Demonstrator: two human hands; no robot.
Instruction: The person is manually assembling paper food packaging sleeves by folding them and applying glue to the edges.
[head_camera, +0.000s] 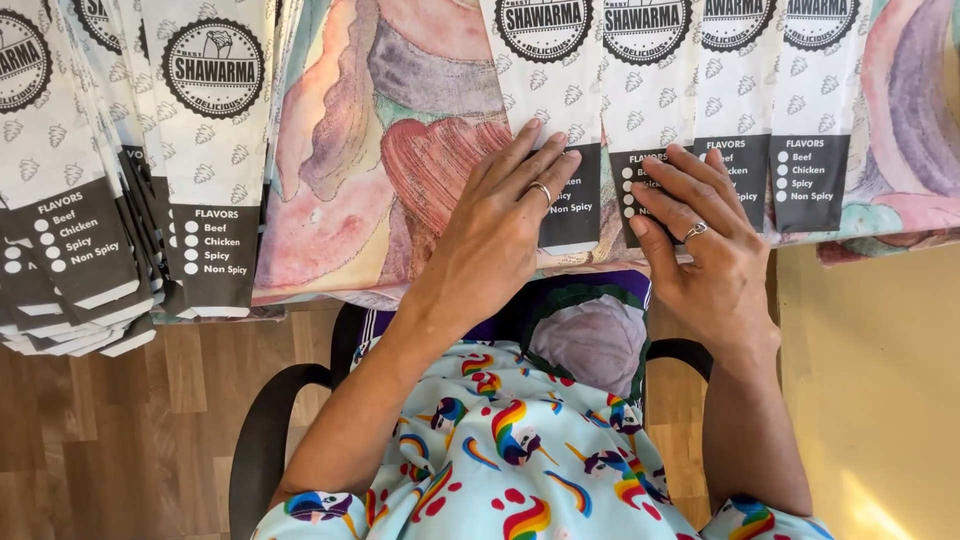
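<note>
My left hand (505, 215) lies flat, fingers together, on the lower end of a white paper sleeve bag with a dark bottom panel (560, 110). A ring shows on one finger. My right hand (700, 235) rests with spread fingers on the neighbouring white paper bag (645, 100), also wearing a ring. Both bags lie in a row with further identical bags (810, 120) on a table covered by a pastel painted cloth (380, 170).
A thick fanned stack of the same paper bags (110, 190) lies at the left of the table. I sit on a black-armed chair (265, 440) in a rainbow-patterned garment. Wood floor (120, 440) shows below left, a yellow surface (870, 400) at right.
</note>
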